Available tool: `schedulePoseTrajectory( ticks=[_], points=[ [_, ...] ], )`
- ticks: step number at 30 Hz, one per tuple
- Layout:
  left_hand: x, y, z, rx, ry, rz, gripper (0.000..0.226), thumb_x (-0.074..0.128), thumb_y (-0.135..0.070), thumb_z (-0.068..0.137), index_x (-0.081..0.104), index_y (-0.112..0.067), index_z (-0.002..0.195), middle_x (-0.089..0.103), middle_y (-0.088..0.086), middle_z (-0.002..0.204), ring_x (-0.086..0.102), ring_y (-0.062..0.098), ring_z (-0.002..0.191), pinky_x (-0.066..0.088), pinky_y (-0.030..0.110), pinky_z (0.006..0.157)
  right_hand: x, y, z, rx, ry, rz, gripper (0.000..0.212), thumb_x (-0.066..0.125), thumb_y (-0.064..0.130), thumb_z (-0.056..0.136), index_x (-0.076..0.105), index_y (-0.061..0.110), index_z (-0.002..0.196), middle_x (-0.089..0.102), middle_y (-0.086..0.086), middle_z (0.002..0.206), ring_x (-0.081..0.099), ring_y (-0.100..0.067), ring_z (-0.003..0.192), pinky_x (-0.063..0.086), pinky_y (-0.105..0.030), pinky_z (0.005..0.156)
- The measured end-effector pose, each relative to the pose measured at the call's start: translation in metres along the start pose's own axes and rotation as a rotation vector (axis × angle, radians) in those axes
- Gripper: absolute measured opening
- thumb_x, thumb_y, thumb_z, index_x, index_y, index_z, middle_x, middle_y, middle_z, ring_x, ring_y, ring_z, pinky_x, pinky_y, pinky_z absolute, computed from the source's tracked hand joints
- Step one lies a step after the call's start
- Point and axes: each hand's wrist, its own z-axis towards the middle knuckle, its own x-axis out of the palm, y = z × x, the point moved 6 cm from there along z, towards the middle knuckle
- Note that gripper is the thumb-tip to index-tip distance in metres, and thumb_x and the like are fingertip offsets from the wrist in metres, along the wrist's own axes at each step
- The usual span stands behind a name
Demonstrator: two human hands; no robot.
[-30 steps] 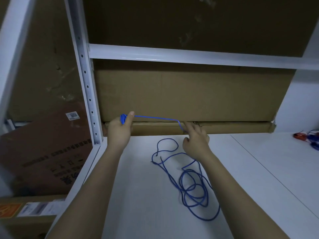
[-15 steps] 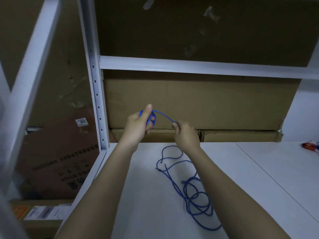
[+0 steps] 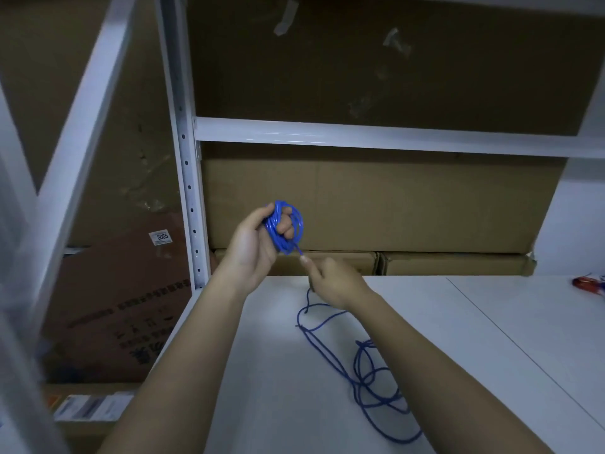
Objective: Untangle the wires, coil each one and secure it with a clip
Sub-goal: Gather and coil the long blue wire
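Left hand [image 3: 253,244] raised above white table [image 3: 458,339], fingers curled through small coil of blue wire [image 3: 285,228], gripping it. Right hand [image 3: 334,283] just below and right of coil, pinching same wire where it leaves coil. Below that pinch, wire drops to table, loose tangled loops trailing toward person. Cardboard boxes [image 3: 376,204] behind both hands.

A coil of blue wire [image 3: 284,228] is gripped in the left hand [image 3: 258,239], raised above the white table [image 3: 491,326]. The strand just below the coil is pinched by the right hand [image 3: 330,281]. Loose loops are spread on the table beside the right forearm. Cardboard boxes [image 3: 376,204] are stacked behind.
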Motion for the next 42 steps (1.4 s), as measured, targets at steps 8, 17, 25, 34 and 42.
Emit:
schedulePoseTrajectory(
  ticks=[8, 17, 25, 34, 42],
  points=[
    [-0.028, 0.024, 0.003, 0.066, -0.272, 0.741, 0.028, 0.032, -0.014, 0.101, 0.049, -0.013, 0.078, 0.052, 0.0, 0.078, 0.051, 0.015, 0.075, 0.038, 0.029, 0.072, 0.027, 0.009, -0.041, -0.161, 0.048, 0.043, 0.032, 0.031, 0.031, 0.103, 0.057, 0.013, 0.107, 0.062, -0.008, 0.086, 0.055, -0.03, 0.08, 0.047, -0.04, 0.072],
    [-0.045, 0.058, -0.012, -0.029, 0.069, 1.441, 0.037, 0.037, -0.045, 0.099, 0.042, -0.01, 0.088, 0.054, 0.009, 0.08, 0.051, 0.021, 0.072, 0.039, 0.034, 0.064, -0.022, -0.013, -0.033, -0.093, -0.089, 0.484, 0.012, 0.066, 0.025, 0.089, 0.07, 0.024, 0.078, 0.065, 0.013, 0.066, 0.056, -0.003, 0.065, 0.043, -0.023, 0.065],
    [-0.025, 0.07, -0.031, -0.141, 0.285, 0.94, 0.046, 0.035, -0.045, 0.101, 0.059, -0.01, 0.08, 0.047, -0.002, 0.051, 0.042, 0.013, 0.051, 0.034, 0.026, 0.058, -0.031, -0.023, -0.018, -0.099, -0.172, 0.691, 0.012, 0.073, 0.019, 0.083, 0.07, 0.02, 0.071, 0.056, -0.002, 0.062, 0.045, -0.009, 0.059, 0.036, -0.021, 0.06],
    [-0.014, 0.045, -0.021, 0.038, 0.031, 0.159, 0.046, 0.023, -0.035, 0.103, 0.054, -0.005, 0.092, 0.048, -0.001, 0.06, 0.048, 0.012, 0.06, 0.046, 0.019, 0.07, 0.038, -0.028, -0.026, 0.031, 0.057, 0.619, 0.036, 0.043, 0.037, 0.101, 0.066, 0.015, 0.084, 0.056, 0.004, 0.058, 0.05, -0.007, 0.054, 0.043, -0.023, 0.062],
    [-0.03, 0.063, -0.01, 0.228, -0.108, 1.032, 0.019, 0.04, -0.021, 0.1, 0.037, -0.003, 0.098, 0.046, 0.01, 0.091, 0.047, 0.021, 0.084, 0.041, 0.033, 0.077, 0.061, -0.051, -0.056, 0.04, 0.175, 0.56, 0.018, 0.049, 0.024, 0.1, 0.062, 0.012, 0.097, 0.06, -0.003, 0.061, 0.056, -0.01, 0.053, 0.048, -0.024, 0.06]
  ],
)
